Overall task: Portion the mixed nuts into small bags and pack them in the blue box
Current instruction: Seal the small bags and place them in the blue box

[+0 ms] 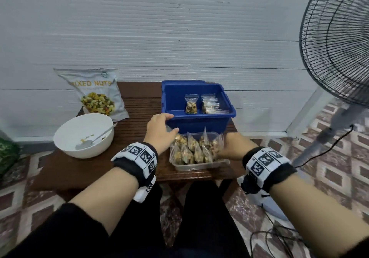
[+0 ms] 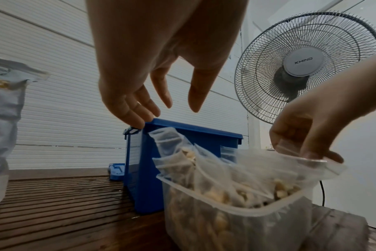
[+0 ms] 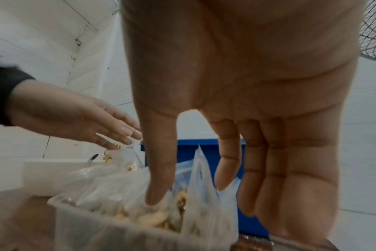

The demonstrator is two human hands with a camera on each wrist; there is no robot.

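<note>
The blue box (image 1: 199, 122) stands at the back of the wooden table, with a few small filled bags (image 1: 191, 104) upright inside it. In front of it a clear plastic container (image 1: 199, 166) holds several small bags of nuts (image 1: 191, 150). My left hand (image 1: 161, 128) hovers with straight fingers at the box's near left corner (image 2: 144, 169) and holds nothing. At the container's right side, my right hand (image 1: 227, 148) pinches the top of one small bag (image 2: 290, 147) between thumb and fingers. In the right wrist view the thumb (image 3: 157, 186) reaches down among the bags.
A "Mixed Nuts" pouch (image 1: 95, 94) leans on the wall at the back left. A white bowl (image 1: 65, 144) with a spoon (image 1: 95, 138) and a few crumbs sits at the front left. A standing fan (image 1: 339, 48) and floor cables are to the right of the table (image 1: 135, 102).
</note>
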